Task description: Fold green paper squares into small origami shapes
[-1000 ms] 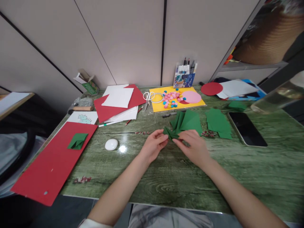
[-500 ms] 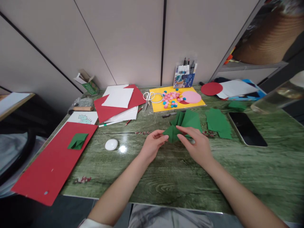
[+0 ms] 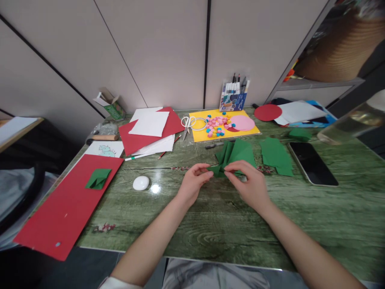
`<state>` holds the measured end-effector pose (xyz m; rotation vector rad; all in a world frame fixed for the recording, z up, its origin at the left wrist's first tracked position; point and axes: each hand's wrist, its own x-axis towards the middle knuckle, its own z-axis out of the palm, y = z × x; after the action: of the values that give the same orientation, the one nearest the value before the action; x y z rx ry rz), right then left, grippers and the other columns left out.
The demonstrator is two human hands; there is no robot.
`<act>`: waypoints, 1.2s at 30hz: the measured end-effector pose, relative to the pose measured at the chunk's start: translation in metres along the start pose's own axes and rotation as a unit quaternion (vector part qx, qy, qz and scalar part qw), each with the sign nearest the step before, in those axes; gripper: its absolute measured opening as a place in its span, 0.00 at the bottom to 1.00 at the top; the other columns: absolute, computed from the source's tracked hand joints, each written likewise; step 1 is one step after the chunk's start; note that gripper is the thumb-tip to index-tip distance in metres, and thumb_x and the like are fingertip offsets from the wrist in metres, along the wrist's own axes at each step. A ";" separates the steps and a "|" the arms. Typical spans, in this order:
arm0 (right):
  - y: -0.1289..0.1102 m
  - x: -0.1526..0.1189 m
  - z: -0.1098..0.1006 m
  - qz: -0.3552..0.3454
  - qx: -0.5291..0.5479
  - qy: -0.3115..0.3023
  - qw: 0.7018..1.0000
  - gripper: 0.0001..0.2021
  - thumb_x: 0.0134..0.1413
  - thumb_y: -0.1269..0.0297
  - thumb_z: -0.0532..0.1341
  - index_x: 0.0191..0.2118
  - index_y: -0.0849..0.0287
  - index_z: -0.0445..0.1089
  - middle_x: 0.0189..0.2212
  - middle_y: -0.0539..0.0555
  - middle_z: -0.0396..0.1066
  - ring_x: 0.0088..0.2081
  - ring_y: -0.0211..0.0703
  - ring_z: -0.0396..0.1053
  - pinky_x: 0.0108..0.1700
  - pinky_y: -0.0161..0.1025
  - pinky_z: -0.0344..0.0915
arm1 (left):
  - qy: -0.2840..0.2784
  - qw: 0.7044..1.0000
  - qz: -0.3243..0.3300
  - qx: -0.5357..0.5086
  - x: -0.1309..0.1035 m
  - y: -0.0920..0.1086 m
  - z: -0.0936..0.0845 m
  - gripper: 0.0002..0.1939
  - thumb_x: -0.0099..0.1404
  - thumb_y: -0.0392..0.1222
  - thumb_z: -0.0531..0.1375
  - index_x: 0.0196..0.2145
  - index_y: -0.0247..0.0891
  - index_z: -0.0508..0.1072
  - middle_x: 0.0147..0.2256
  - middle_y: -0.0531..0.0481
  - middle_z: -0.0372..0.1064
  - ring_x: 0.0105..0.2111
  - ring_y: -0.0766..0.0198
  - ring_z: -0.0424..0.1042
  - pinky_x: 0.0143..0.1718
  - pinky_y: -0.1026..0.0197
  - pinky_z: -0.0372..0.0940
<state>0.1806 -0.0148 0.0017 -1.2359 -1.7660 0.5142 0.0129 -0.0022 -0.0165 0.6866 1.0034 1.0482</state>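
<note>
Head view: pinching small folded green paper (image 3: 215, 171) over table (image 3: 198, 237), just in front of larger green sheets (image 3: 242, 153); grasping one side with left hand (image 3: 192, 184), the other with right hand (image 3: 250, 185). Could crease crooked or tear under uneven pull; could snag larger green sheets, being so near. Farther out, can see white oval object (image 3: 141, 183) on left, phone (image 3: 313, 163) on right

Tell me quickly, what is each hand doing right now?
Left hand: closed, pinching the small green paper.
Right hand: closed, fingertips pinching the same paper.
</note>
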 end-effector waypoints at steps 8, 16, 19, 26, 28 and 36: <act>0.014 0.001 0.004 0.122 0.096 -0.036 0.987 0.04 0.49 0.64 0.59 0.32 0.56 0.66 0.29 0.51 0.69 0.31 0.42 0.67 0.34 0.38 0.65 | 0.004 1.000 -0.005 -0.009 0.000 0.002 0.002 0.13 0.44 0.38 0.67 0.27 0.35 0.67 0.23 0.55 0.66 0.24 0.72 0.64 0.26 0.69 0.55; 0.013 0.002 0.006 0.122 0.088 -0.049 0.987 0.08 0.46 0.59 0.61 0.31 0.57 0.66 0.26 0.51 0.67 0.28 0.41 0.66 0.32 0.38 0.65 | -0.019 1.000 0.000 0.007 -0.001 0.001 0.002 0.13 0.43 0.38 0.67 0.28 0.36 0.69 0.23 0.56 0.65 0.24 0.72 0.64 0.29 0.67 0.56; 0.012 0.001 0.006 0.109 0.061 -0.037 0.992 0.07 0.46 0.61 0.62 0.30 0.58 0.67 0.25 0.51 0.68 0.28 0.42 0.66 0.32 0.38 0.64 | -0.015 1.000 -0.003 0.013 -0.002 0.002 0.004 0.13 0.43 0.37 0.67 0.27 0.36 0.70 0.23 0.57 0.65 0.24 0.72 0.63 0.29 0.67 0.56; 0.004 -0.001 0.005 0.052 0.043 -0.016 0.998 0.01 0.48 0.67 0.60 0.30 0.56 0.69 0.27 0.51 0.69 0.31 0.42 0.67 0.34 0.39 0.63 | -0.013 1.000 -0.004 0.021 -0.002 0.002 0.002 0.11 0.44 0.36 0.66 0.28 0.36 0.71 0.25 0.56 0.66 0.26 0.72 0.65 0.31 0.67 0.58; 0.002 -0.002 0.004 0.023 0.026 -0.010 0.999 0.02 0.49 0.69 0.59 0.30 0.56 0.68 0.27 0.51 0.70 0.32 0.43 0.68 0.35 0.39 0.63 | -0.015 1.000 -0.007 0.018 -0.002 0.001 0.002 0.11 0.45 0.36 0.66 0.28 0.36 0.71 0.25 0.55 0.67 0.27 0.71 0.66 0.33 0.66 0.59; 0.003 -0.006 0.002 -0.122 -0.044 -0.023 0.991 0.09 0.49 0.76 0.57 0.34 0.55 0.69 0.32 0.53 0.71 0.37 0.43 0.66 0.40 0.43 0.63 | -0.054 0.996 0.010 -0.068 -0.003 0.001 0.004 0.08 0.49 0.36 0.65 0.30 0.35 0.73 0.32 0.51 0.72 0.34 0.66 0.69 0.43 0.60 0.61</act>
<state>0.1808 -0.0181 -0.0044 -1.0547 -1.9639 0.3270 0.0157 -0.0049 -0.0135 0.6358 0.8260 1.0741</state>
